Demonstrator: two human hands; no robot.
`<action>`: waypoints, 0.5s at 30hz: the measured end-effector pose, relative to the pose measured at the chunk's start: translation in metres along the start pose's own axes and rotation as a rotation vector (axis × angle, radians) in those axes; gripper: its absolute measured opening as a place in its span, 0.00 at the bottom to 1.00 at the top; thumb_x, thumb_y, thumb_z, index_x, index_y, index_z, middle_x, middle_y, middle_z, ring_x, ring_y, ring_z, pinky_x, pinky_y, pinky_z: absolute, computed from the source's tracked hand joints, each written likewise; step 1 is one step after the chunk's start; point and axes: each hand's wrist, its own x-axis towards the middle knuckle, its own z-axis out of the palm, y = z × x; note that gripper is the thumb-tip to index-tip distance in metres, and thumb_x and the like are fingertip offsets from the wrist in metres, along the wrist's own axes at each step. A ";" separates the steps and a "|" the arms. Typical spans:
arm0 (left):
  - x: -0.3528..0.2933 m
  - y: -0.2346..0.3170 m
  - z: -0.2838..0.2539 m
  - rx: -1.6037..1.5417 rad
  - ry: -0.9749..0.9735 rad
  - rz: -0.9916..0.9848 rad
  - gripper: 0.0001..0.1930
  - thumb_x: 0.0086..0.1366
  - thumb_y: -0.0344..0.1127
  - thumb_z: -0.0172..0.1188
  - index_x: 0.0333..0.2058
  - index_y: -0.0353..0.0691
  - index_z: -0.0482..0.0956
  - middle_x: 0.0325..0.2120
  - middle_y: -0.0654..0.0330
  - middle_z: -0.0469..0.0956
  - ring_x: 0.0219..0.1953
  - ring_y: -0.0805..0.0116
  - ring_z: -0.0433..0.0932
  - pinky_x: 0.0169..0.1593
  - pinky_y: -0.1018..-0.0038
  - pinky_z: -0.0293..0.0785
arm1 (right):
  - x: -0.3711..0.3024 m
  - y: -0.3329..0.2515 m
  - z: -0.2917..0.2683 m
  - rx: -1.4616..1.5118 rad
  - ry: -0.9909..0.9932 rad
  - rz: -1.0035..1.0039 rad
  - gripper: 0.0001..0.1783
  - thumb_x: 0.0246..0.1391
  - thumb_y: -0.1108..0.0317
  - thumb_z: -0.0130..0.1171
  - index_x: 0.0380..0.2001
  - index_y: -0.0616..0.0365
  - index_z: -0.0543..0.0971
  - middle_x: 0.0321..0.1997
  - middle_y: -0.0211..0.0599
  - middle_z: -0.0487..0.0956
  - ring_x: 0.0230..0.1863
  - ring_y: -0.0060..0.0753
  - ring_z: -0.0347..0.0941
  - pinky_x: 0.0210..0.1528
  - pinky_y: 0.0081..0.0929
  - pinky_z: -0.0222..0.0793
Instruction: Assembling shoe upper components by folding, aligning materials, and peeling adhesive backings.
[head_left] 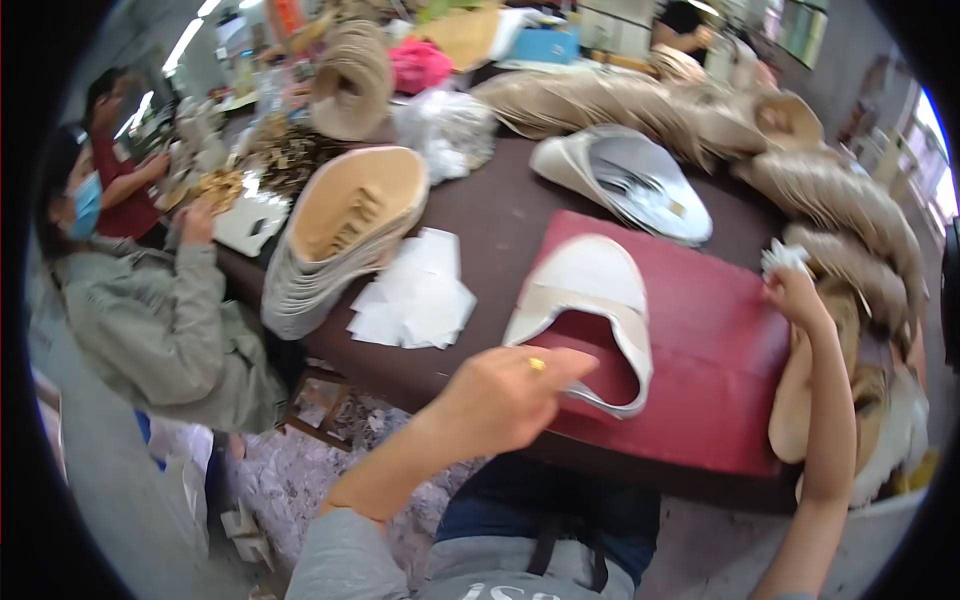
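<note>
A pale beige shoe upper (597, 268) lies on a red mat, toe pointing away from me and its wide opening toward me. My left hand (505, 398), with a yellow ring, is closed at the upper's near left edge, its index finger reaching across the opening; the hand covers the part it grips. Out to the right, past the mat's edge, my right hand (797, 297) pinches a bunch of crumpled white strips (785, 258), slightly blurred. Left of the mat lie loose white paper pieces (415, 295).
A stack of uppers (345, 225) stands at left; more nested uppers (630, 180) lie beyond the red mat (715, 365). Long rows of uppers (590, 105) curve along the back and right. A person (150, 300) in a green-grey jacket works at left. Scraps (390, 490) cover the floor.
</note>
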 end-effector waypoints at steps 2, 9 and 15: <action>0.002 0.003 -0.003 -0.035 -0.037 -0.205 0.18 0.51 0.24 0.57 0.44 0.42 0.75 0.30 0.60 0.80 0.23 0.62 0.76 0.27 0.72 0.71 | 0.003 -0.021 -0.016 0.305 0.114 0.104 0.05 0.48 0.71 0.56 0.28 0.60 0.76 0.21 0.35 0.76 0.22 0.29 0.68 0.29 0.24 0.66; 0.057 0.003 0.006 -0.290 -0.030 -0.416 0.16 0.57 0.21 0.54 0.44 0.39 0.79 0.29 0.58 0.82 0.21 0.71 0.75 0.27 0.79 0.70 | -0.050 -0.132 -0.072 0.871 0.334 0.086 0.15 0.57 0.71 0.51 0.47 0.55 0.78 0.36 0.37 0.80 0.32 0.25 0.73 0.36 0.21 0.68; 0.080 0.005 0.034 -0.234 0.164 -0.100 0.17 0.57 0.22 0.56 0.47 0.37 0.78 0.28 0.56 0.82 0.18 0.69 0.72 0.25 0.75 0.68 | -0.020 -0.112 -0.036 0.535 0.833 0.217 0.09 0.59 0.67 0.52 0.43 0.51 0.74 0.36 0.31 0.80 0.32 0.30 0.75 0.35 0.29 0.68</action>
